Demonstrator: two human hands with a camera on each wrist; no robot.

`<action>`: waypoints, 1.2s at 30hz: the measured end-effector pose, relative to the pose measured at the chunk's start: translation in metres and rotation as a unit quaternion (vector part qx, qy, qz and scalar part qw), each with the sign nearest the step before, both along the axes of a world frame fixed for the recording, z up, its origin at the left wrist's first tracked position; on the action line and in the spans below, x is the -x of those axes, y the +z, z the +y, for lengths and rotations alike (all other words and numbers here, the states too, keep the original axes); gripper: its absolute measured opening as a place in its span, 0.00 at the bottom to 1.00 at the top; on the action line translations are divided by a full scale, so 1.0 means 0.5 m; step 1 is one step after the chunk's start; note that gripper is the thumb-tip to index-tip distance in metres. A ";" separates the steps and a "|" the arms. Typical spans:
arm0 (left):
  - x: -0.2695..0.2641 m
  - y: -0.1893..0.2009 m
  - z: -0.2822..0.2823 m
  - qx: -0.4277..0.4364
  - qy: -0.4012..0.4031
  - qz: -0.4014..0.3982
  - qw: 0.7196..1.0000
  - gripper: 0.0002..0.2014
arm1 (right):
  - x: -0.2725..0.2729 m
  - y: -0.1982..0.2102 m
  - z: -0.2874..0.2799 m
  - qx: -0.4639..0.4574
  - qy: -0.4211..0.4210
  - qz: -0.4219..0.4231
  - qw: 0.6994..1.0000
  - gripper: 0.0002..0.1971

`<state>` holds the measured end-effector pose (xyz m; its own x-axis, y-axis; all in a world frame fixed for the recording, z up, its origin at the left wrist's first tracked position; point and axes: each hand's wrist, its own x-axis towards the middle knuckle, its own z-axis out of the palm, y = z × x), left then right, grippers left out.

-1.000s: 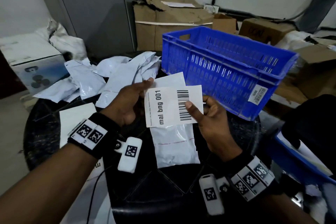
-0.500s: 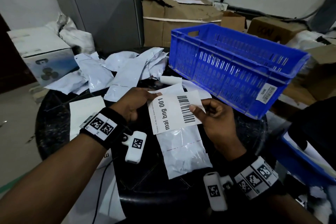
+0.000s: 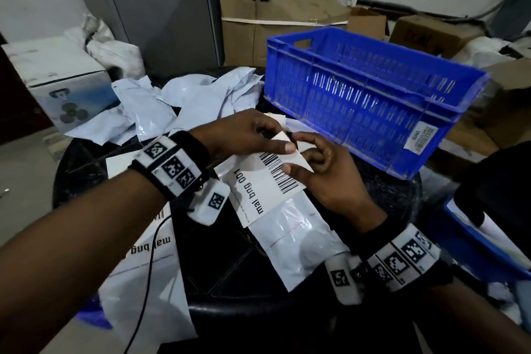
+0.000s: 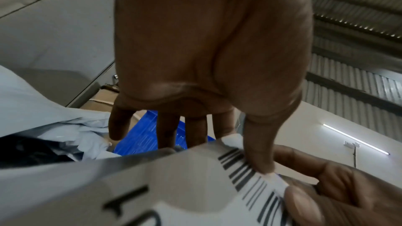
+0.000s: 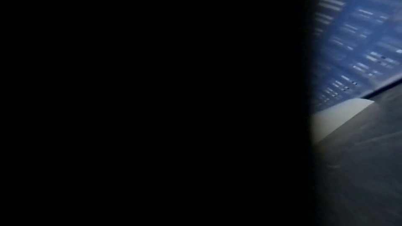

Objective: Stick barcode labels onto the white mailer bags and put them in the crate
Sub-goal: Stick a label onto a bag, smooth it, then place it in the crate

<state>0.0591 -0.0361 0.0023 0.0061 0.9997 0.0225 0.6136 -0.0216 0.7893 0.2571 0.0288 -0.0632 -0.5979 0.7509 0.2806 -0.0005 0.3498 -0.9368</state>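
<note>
A white barcode label (image 3: 258,184) printed "mal bng 001" lies slanted over a white mailer bag (image 3: 298,241) on the dark round table (image 3: 388,198). My left hand (image 3: 283,141) reaches across and pinches the label's far corner by the barcode; in the left wrist view its thumb (image 4: 259,161) presses on that corner of the label (image 4: 174,186). My right hand (image 3: 301,164) holds the same end, thumb on the barcode and fingers underneath. The blue crate (image 3: 373,89) stands just behind the hands. The right wrist view is mostly dark, with only the crate wall (image 5: 359,40) showing.
A heap of white mailer bags (image 3: 172,100) lies at the table's back left. More label sheets (image 3: 138,253) hang off the near left edge, with a black cable over them. Cardboard boxes (image 3: 273,17) stand behind the crate, and a white carton (image 3: 57,80) at far left.
The label has come down from upright in front of me to slanted over the bag. My left hand has moved from the label's left edge to the barcode corner beside my right hand.
</note>
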 end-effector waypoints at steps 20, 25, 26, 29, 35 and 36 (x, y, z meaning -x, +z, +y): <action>-0.043 0.025 -0.060 -0.401 0.154 0.317 0.845 0.23 | -0.024 0.110 0.036 -0.252 -0.030 -0.229 0.940 0.58; -0.039 -0.002 -0.046 -0.345 0.033 0.424 0.836 0.20 | -0.022 0.139 0.014 -0.339 -0.006 -0.265 0.903 0.59; -0.032 -0.006 -0.044 -0.330 0.032 0.425 0.842 0.20 | -0.023 0.143 0.010 -0.348 -0.009 -0.273 0.897 0.59; -0.016 -0.002 -0.042 -0.340 0.040 0.377 0.860 0.19 | -0.024 0.146 0.006 -0.364 -0.019 -0.272 0.891 0.59; -0.013 0.025 -0.063 -0.293 0.191 0.015 0.937 0.11 | -0.030 0.136 0.027 -0.334 -0.031 -0.217 0.917 0.54; -0.012 0.026 -0.065 -0.272 0.194 -0.026 0.942 0.10 | -0.031 0.134 0.029 -0.329 -0.030 -0.212 0.920 0.53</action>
